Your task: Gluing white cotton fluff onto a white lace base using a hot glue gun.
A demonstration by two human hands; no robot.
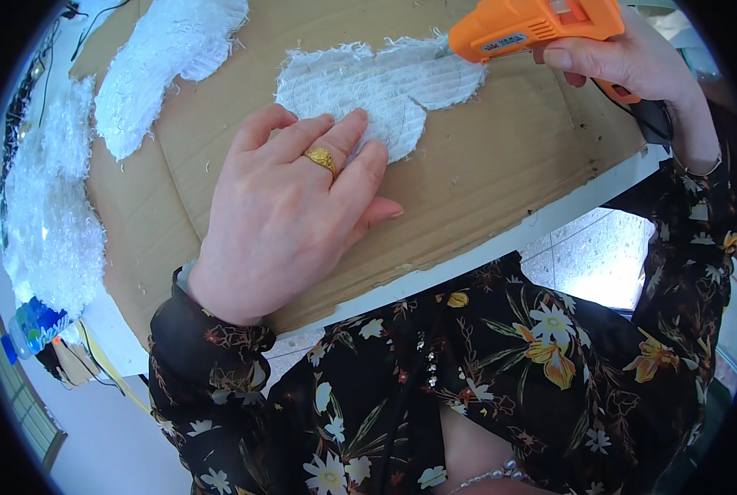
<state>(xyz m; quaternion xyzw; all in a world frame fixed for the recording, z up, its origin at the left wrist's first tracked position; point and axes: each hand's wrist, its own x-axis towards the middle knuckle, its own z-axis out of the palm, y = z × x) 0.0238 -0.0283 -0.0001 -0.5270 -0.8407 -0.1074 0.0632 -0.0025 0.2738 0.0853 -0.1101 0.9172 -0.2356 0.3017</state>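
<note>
My right hand (608, 62) is wrapped round an orange hot glue gun (521, 31) at the upper right. The gun's nozzle end meets the far right part of a white fabric piece (360, 82) with frayed edges and a notch in its near side. Flat on that same piece rest the fingers of my left hand (290, 198), stretched out, a gold ring on one of them. Whether glue is coming out at the tip cannot be seen.
Brown cardboard (467, 198) covers the white table. A second fluffy white fabric piece (166, 70) lies at the far left. More shaggy white material (55, 198) runs along the left edge, with a clear bottle with a blue label (37, 326) beside it. Dark cables lie at the upper left.
</note>
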